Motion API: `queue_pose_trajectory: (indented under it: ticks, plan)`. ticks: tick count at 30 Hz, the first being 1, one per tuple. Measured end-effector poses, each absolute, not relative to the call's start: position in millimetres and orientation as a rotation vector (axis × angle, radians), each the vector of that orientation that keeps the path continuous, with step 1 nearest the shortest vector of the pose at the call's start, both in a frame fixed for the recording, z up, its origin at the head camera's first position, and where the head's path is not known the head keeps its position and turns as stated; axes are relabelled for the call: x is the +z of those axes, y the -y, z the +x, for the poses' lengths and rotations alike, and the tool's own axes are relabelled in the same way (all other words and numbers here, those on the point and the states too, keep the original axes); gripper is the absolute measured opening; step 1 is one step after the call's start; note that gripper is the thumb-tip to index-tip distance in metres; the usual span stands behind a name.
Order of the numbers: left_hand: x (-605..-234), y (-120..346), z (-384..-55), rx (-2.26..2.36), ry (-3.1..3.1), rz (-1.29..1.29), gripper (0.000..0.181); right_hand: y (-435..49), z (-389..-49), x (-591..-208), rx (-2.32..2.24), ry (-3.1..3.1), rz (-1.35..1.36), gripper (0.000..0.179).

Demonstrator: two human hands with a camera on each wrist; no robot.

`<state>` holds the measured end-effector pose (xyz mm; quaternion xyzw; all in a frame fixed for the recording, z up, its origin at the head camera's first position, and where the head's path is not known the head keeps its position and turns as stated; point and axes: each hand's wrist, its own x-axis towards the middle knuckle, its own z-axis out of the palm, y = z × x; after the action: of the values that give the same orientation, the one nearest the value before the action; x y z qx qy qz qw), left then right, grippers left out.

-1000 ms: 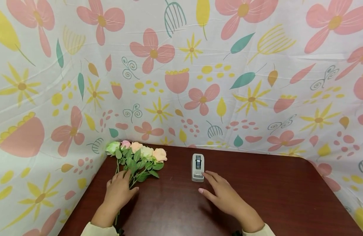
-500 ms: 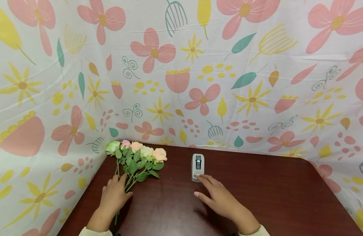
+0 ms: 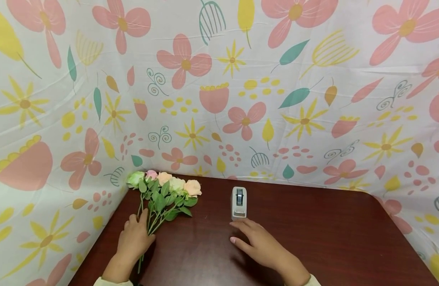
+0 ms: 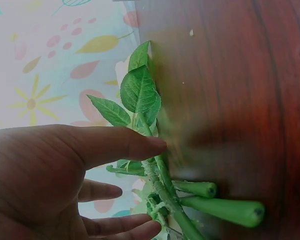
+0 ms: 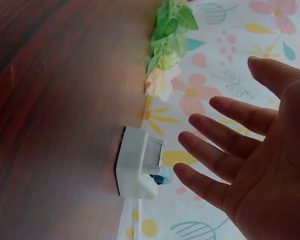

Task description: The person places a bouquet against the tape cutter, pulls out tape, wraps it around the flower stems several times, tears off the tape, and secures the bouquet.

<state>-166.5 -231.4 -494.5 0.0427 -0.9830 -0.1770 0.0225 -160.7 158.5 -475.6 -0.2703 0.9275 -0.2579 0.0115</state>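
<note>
Two items lie on a dark red-brown wood-grain table (image 3: 330,226), whose far and left edges border a white cloth (image 3: 216,127) printed with pink, yellow and teal flowers and leaves.

Item one, a bunch of roses (image 3: 161,200), lies flat in the far left corner. The blooms are pale green, pink, peach and cream, and line up towards the far edge. Green leaves sit below them, and the stems (image 4: 225,209) converge towards the near edge, running beneath the left hand (image 3: 131,240). At least two blunt stem ends are visible in the left wrist view.

Item two, a white tape dispenser (image 3: 239,203), stands upright near the far edge, around its middle, well apart from the roses. A roll of tape is mounted in it.

Left hand: positioned over the stems, near the table's left edge. The thumb is extended and the fingers lie relaxed, with a wide gap between them; the grip is not closed around the stems. Whether the thumb touches a stem cannot be told.

Right hand (image 3: 258,244): on the near side of the dispenser. The fingers are extended and spread, the thumb stands apart, and the palm holds nothing. The right wrist view shows the fingertips near the dispenser; contact cannot be confirmed from the head view.

Cream sleeves (image 3: 112,282) show at both wrists.
</note>
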Motion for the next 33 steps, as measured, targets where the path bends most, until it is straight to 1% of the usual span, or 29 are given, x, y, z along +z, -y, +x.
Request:
queue_pose_trajectory:
  ticks: [4, 9, 15, 21, 29, 33]
  plan:
    - [-496.2, 234.4, -166.8, -0.563, 3.058, 0.166, 0.080, -157.3, -160.8, -475.0, -0.793, -2.865, -0.871, 0.048]
    - [-496.8, 236.8, -167.2, -0.586, 3.076, 0.200, 0.075, -155.7, -161.7, -473.5, -0.788, -2.837, -0.917, 0.047]
    - [-497.3, 238.8, -166.5, -0.657, 3.092, 0.251, 0.063, -151.1, -161.2, -473.7, -0.774, -2.828, -0.961, 0.048]
    - [-500.3, 239.5, -169.0, -0.701, 3.128, 0.263, 0.062, -146.4, -161.9, -475.4, -0.789, -2.792, -0.978, 0.047]
    - [-504.4, 239.7, -168.4, -0.706, 3.113, 0.246, 0.064, -141.2, -164.4, -476.6, -0.797, -2.750, -0.958, 0.051]
    - [-506.7, 240.0, -170.2, -0.687, 3.106, 0.216, 0.061, -139.6, -165.5, -476.5, -0.802, -2.735, -0.958, 0.051]
